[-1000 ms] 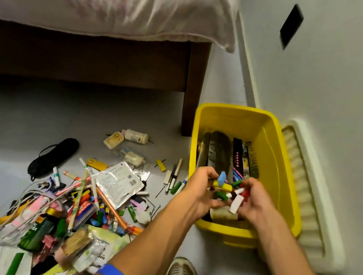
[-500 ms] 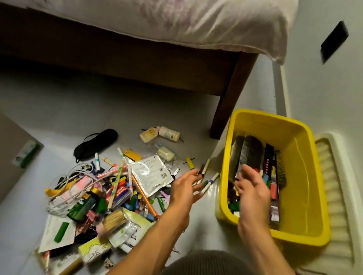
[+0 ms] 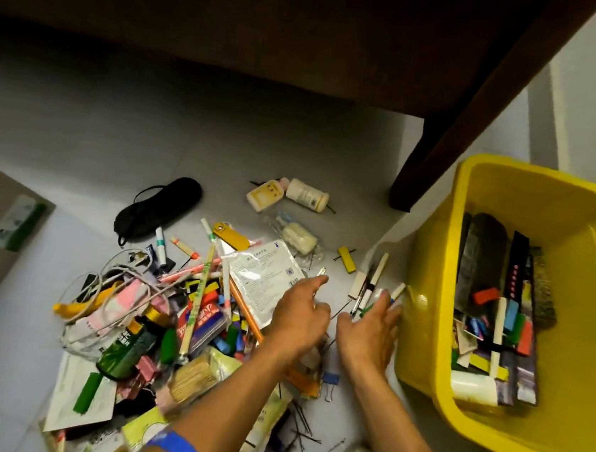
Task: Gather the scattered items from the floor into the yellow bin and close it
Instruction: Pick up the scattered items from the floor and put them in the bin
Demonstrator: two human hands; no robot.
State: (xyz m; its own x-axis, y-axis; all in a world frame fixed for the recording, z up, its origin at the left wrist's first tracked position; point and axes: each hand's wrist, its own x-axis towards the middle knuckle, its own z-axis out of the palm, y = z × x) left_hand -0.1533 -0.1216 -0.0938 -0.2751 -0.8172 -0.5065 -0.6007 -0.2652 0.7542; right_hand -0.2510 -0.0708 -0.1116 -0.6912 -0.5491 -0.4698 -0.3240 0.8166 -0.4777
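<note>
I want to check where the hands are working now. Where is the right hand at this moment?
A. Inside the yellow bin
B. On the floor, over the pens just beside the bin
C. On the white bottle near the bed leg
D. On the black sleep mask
B: the right hand is spread low over the pens on the floor, just outside the wall of the yellow bin, not inside it.

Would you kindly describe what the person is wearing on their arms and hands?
Both forearms are bare, with no sleeves in view, and neither the left hand nor the right hand has a glove. A blue wristband with pale markings circles the left forearm.
</note>
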